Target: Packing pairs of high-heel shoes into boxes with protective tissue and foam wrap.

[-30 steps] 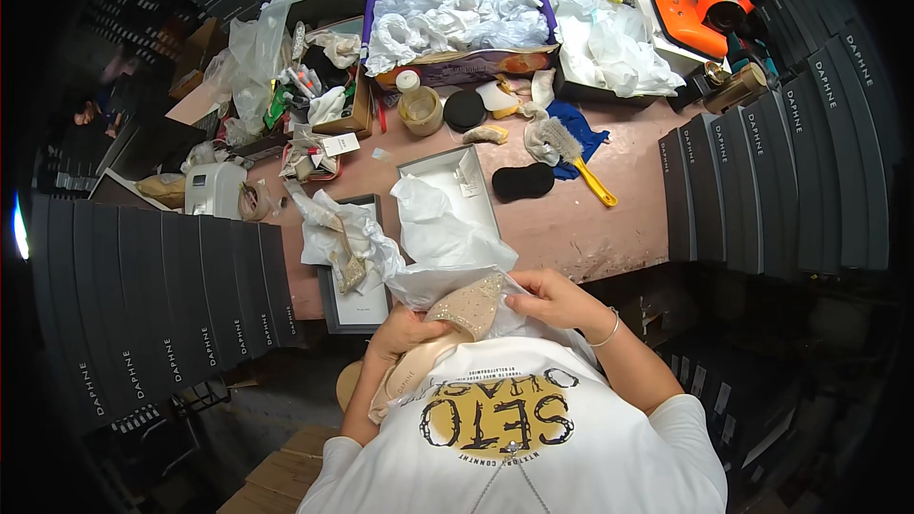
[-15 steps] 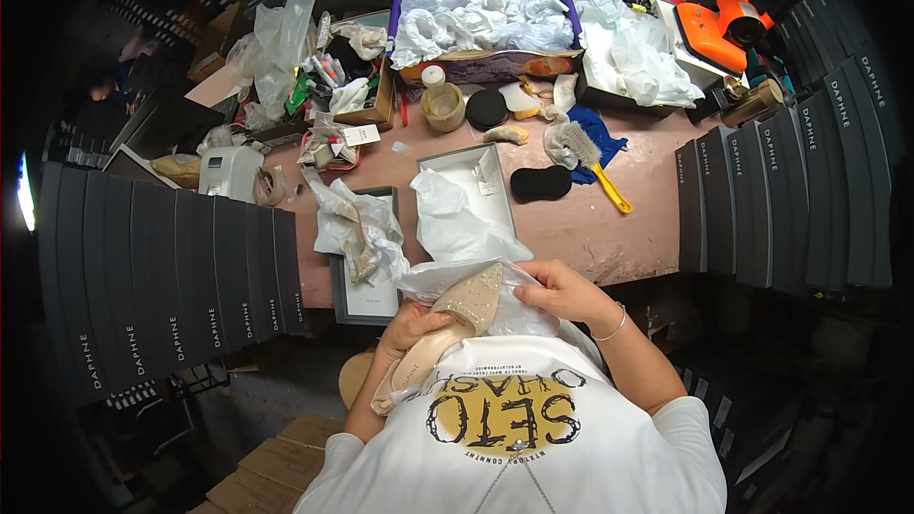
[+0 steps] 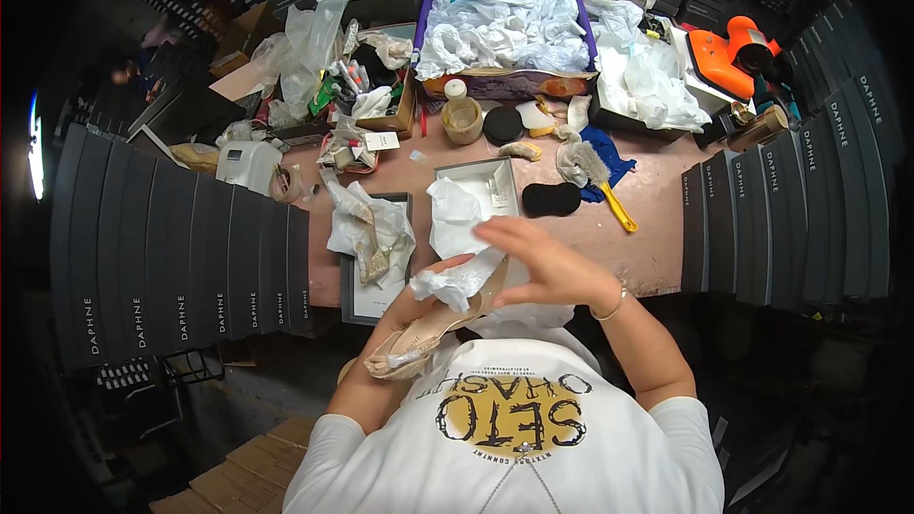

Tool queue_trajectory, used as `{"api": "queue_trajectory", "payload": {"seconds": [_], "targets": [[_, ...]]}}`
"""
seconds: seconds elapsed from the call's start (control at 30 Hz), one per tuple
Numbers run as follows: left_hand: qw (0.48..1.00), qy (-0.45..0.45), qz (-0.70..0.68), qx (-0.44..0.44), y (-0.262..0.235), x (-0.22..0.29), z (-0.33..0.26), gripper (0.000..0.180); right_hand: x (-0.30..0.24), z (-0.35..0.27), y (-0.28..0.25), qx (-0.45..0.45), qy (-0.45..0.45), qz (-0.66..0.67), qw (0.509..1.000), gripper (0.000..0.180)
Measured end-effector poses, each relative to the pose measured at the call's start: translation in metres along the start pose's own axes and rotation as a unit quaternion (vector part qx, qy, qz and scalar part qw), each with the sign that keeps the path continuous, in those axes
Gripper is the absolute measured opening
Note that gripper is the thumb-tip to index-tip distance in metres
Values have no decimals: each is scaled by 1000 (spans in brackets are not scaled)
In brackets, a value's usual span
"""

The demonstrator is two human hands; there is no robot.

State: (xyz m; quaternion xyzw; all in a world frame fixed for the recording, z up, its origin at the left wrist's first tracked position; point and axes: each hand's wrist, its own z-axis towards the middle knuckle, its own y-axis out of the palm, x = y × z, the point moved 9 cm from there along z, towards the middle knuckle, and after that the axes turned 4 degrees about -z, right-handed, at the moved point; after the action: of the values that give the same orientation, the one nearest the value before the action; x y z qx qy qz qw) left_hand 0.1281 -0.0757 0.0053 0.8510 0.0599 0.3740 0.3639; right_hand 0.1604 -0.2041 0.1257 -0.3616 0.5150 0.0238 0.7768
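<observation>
A beige pointed shoe (image 3: pixel 428 328) lies slantwise in front of my shirt, with its heel end toward my left forearm. My left hand (image 3: pixel 411 301) is closed around it from beneath, its fingers partly hidden by the shoe and paper. Crumpled white tissue paper (image 3: pixel 455 284) lies against the shoe's front part. My right hand (image 3: pixel 552 271) is open above the toe end, fingers stretched toward the left; I cannot tell whether it touches the shoe. A second, glittery shoe (image 3: pixel 377 262) rests on tissue in a grey shoebox part (image 3: pixel 360 300) to the left.
Another box part (image 3: pixel 512 192) with white paper stands just ahead. Beyond are a black sponge (image 3: pixel 551 199), a yellow-handled brush (image 3: pixel 619 205), a jar (image 3: pixel 463 121) and a box of crumpled paper (image 3: pixel 505 38). Dark shoebox stacks flank the table left (image 3: pixel 190 247) and right (image 3: pixel 781 200).
My right hand has let go of the tissue sheet and opened above the shoe. The shoe has turned, showing its inside, and crumpled tissue now lies at its front. The view has shifted slightly.
</observation>
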Motion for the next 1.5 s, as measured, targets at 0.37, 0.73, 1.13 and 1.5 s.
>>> {"api": "queue_trajectory", "payload": {"seconds": [0.37, 0.73, 1.13, 1.5], "targets": [[997, 82, 13, -2, -19, -7, 18, 72, 4, -20, 70, -80, -74, -282, 953, 15], [985, 123, 122, 17, -14, 11, 20, 66, 0, -20, 43, -6, -61, -228, 972, 26], [949, 239, 134, 157, -60, 24, 39, 59, 139, -27, -3, 54, 290, 244, 924, 21], [983, 84, -162, 35, -43, -28, 48, 70, 43, -2, 63, -11, 36, -191, 981, 25]]}}
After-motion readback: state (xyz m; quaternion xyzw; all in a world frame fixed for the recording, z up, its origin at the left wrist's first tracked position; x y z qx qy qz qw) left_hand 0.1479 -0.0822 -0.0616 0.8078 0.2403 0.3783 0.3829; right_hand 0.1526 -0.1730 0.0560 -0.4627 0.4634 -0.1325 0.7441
